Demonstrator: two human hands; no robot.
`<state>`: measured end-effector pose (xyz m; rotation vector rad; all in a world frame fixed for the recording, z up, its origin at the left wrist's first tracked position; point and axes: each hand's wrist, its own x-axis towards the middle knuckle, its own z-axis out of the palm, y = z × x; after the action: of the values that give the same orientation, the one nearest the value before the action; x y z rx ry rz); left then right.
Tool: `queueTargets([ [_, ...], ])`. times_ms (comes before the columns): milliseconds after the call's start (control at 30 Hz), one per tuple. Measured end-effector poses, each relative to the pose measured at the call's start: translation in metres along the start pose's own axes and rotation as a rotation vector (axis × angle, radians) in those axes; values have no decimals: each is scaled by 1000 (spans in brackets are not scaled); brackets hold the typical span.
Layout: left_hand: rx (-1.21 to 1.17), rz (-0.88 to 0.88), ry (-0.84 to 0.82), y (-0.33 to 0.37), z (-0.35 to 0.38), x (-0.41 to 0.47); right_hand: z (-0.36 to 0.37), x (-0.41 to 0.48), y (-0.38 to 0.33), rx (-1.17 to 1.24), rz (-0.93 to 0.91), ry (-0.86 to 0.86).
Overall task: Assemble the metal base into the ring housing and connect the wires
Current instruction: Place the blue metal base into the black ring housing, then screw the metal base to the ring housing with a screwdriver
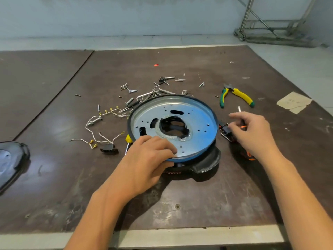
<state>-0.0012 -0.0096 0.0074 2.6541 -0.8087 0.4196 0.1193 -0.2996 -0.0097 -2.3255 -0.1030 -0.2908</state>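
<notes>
Dark, scuffed table (198, 204) before a pale wall, with a metal frame (270, 24) standing at the far right. At centre, the metal base (198, 121), a perforated disc with a ragged central opening, sits in the black ring housing (205, 165). It appears slightly tilted, its 6 o'clock edge riding above the housing.

Taking the housing as the dial:
- The loose wires (100, 127) with brass terminals lie at 9 o'clock, unconnected.
- Scattered screws (144, 94) lie at 11 o'clock.
- Green-and-yellow pliers (237, 95) lie at 2 o'clock.

**Risks.** The base is probably not yet seated. Pressure on one edge alone could rock it and jam it askew in the ring. The sharp rim of the central opening could nick wire insulation during routing. The small hardware is easily swept aside by a forearm.

**Pose.**
- The left hand (144, 159) enters from 7 o'clock. Its fingers are curled together over the base's near rim, with the thumb beneath, gripping it.
- The right hand (252, 134) reaches in at 3 o'clock, palm down and index finger extended. The thumb and remaining fingers curl toward a small black part (225, 130) beside the housing. Whether they actually pinch it cannot be told.
</notes>
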Motion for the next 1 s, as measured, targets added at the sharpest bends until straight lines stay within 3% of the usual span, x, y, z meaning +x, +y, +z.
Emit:
queueTargets([
  [133,-8,-13,16,0,1,-3,10,-5,-7,-164,-68,-65],
  [633,-20,-25,-17,3,2,-5,20,-11,-17,-392,-4,-123],
  [833,-29,-36,27,5,2,-5,2,-8,-27,-175,-86,-36],
  [1000,-63,-53,28,5,-1,-7,-12,-26,-63,319,-117,-35],
])
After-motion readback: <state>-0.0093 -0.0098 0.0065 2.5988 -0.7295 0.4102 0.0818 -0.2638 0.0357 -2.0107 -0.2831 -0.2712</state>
